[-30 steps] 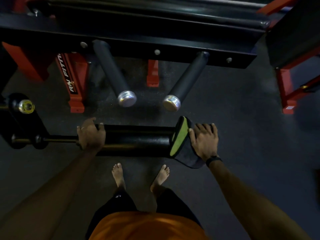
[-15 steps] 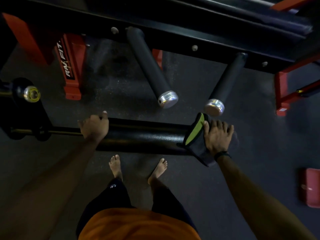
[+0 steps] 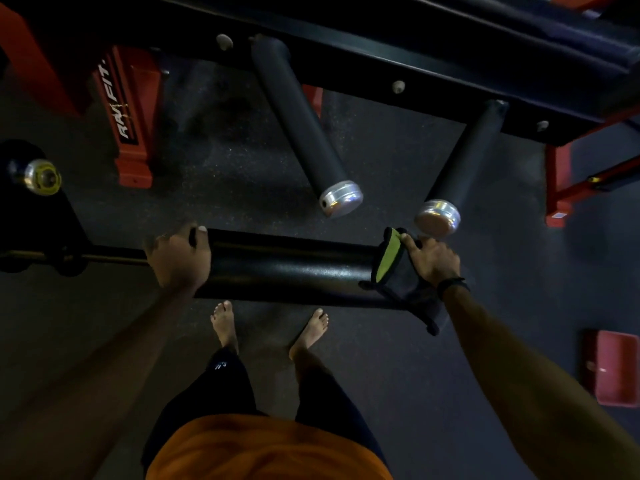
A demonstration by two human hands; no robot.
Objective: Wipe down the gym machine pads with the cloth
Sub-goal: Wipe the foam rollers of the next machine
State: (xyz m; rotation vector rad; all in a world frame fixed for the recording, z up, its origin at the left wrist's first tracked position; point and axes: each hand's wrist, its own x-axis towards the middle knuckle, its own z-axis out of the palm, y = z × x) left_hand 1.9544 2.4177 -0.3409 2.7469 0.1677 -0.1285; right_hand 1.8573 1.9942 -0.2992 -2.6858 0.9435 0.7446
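Note:
A black roller pad [image 3: 287, 268] runs left to right at waist height in front of me. My left hand [image 3: 178, 259] grips its left end, fingers curled over the top, where the thin bar [image 3: 104, 256] enters the pad. A dark cloth with a yellow-green edge [image 3: 391, 268] is draped over the pad's right end. My right hand [image 3: 431, 259] holds the cloth against that end, fingers wrapped over it. The pad's far right tip is hidden under the cloth.
Two black handles with silver caps [image 3: 341, 199] [image 3: 438, 218] point toward me from a black beam [image 3: 381, 60] above the pad. Red frame feet [image 3: 133, 112] [image 3: 557, 188] stand on the dark floor. A red box [image 3: 611, 367] lies at the right. My bare feet [image 3: 266, 327] are below the pad.
My right hand and the cloth have slid rightward along the pad toward its end. My left hand stays gripped on the left end. The view has shifted left.

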